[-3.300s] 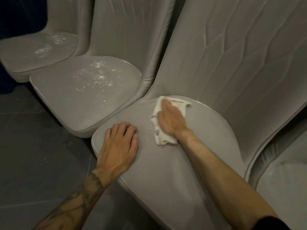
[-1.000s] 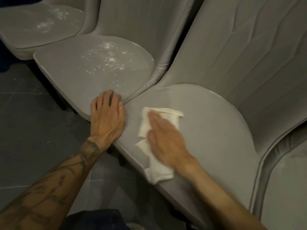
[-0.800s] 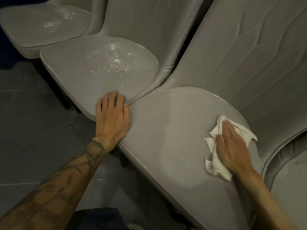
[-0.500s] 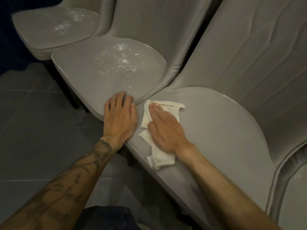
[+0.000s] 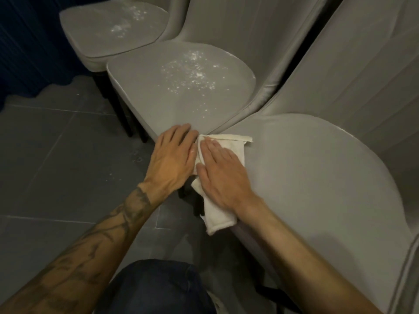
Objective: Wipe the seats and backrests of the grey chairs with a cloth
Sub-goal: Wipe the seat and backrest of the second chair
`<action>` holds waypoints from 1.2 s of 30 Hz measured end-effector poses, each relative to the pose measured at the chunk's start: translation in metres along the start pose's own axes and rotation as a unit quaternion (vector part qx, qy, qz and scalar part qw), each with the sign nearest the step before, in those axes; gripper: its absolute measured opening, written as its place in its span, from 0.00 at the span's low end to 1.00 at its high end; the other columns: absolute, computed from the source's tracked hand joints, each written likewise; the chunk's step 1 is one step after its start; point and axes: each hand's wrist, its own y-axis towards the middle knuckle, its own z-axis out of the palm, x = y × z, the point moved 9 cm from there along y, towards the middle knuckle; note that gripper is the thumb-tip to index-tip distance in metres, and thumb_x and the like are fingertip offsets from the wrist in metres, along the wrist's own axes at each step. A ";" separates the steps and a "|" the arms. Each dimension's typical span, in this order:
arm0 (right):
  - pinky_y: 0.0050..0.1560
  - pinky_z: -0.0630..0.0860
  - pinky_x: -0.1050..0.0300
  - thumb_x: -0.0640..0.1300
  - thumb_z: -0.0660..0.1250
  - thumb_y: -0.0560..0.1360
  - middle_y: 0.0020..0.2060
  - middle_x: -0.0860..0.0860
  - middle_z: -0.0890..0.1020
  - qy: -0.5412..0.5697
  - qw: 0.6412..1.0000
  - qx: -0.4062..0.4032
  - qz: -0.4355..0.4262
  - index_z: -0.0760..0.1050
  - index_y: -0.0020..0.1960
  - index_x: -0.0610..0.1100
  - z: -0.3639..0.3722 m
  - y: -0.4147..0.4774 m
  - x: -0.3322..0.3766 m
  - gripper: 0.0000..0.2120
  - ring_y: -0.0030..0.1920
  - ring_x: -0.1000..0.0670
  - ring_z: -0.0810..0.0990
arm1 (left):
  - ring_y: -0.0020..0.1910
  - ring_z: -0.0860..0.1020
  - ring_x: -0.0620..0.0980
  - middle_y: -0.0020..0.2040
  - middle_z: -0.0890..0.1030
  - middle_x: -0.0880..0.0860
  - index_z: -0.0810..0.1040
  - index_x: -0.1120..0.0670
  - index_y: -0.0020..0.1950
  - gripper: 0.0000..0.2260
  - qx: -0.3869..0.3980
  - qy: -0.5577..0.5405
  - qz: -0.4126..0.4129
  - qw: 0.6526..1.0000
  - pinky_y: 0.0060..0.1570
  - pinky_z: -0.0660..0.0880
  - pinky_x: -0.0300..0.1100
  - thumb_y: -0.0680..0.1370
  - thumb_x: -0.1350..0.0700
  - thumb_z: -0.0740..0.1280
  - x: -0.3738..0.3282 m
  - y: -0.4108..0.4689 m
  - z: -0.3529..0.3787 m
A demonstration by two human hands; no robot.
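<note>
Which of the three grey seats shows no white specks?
The nearest seat, under the cloth and the right hand: its surface looks plain grey. The middle seat and the far seat both carry scattered white specks.

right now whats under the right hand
A white cloth, pressed flat by the right hand on the nearest seat. Its ends stick out; the part under the palm, and any powder there, is hidden.

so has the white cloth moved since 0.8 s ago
Yes: the white folded cloth has slid leftward across the nearest grey padded chair seat, from its right side to its front left corner.
</note>
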 end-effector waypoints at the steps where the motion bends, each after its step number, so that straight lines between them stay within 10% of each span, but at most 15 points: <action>1: 0.83 0.45 0.52 0.52 0.47 0.87 0.84 0.47 0.51 -0.009 1.000 -0.005 0.003 0.47 0.84 0.43 -0.001 0.007 0.003 0.29 0.84 0.50 0.49 | 0.78 0.67 0.61 0.78 0.69 0.59 0.72 0.56 0.77 0.21 0.014 0.000 -0.014 1.000 0.77 0.62 0.59 0.87 0.51 0.53 0.005 -0.006 0.002; 9: 0.83 0.50 0.52 0.54 0.47 0.86 0.84 0.49 0.51 -0.032 0.999 -0.019 0.016 0.47 0.84 0.45 0.000 -0.088 -0.022 0.30 0.84 0.51 0.51 | 0.85 0.46 0.54 0.86 0.49 0.50 0.52 0.44 0.86 0.27 0.059 -0.005 -0.069 0.996 0.82 0.45 0.58 0.86 0.42 0.46 0.022 -0.017 0.019; 16: 0.84 0.47 0.50 0.52 0.47 0.87 0.84 0.47 0.48 -0.027 0.998 -0.023 0.056 0.45 0.84 0.42 0.005 -0.031 0.000 0.30 0.84 0.49 0.47 | 0.85 0.46 0.54 0.86 0.49 0.51 0.53 0.45 0.86 0.25 0.059 -0.007 -0.090 0.994 0.82 0.47 0.60 0.87 0.44 0.49 0.017 -0.017 0.017; 23: 0.82 0.53 0.50 0.57 0.45 0.86 0.83 0.49 0.56 -0.056 0.992 -0.048 0.098 0.51 0.84 0.45 0.002 -0.159 -0.049 0.30 0.83 0.49 0.56 | 0.85 0.47 0.57 0.86 0.50 0.53 0.55 0.47 0.85 0.26 0.043 -0.021 -0.107 0.993 0.82 0.50 0.62 0.87 0.44 0.50 0.013 -0.017 0.019; 29: 0.84 0.47 0.49 0.52 0.46 0.87 0.84 0.45 0.47 -0.025 0.995 -0.021 0.095 0.43 0.84 0.41 0.000 -0.051 -0.005 0.30 0.84 0.48 0.46 | 0.85 0.46 0.58 0.86 0.49 0.54 0.54 0.48 0.86 0.28 0.046 -0.019 -0.123 0.991 0.81 0.51 0.64 0.85 0.41 0.47 0.007 -0.020 0.023; 36: 0.80 0.62 0.45 0.52 0.50 0.86 0.82 0.46 0.59 -0.075 0.991 -0.057 0.098 0.54 0.83 0.41 -0.001 -0.180 -0.043 0.29 0.82 0.45 0.59 | 0.85 0.47 0.59 0.86 0.50 0.54 0.55 0.48 0.86 0.29 0.034 -0.015 -0.121 0.992 0.80 0.53 0.66 0.85 0.41 0.46 0.007 -0.022 0.022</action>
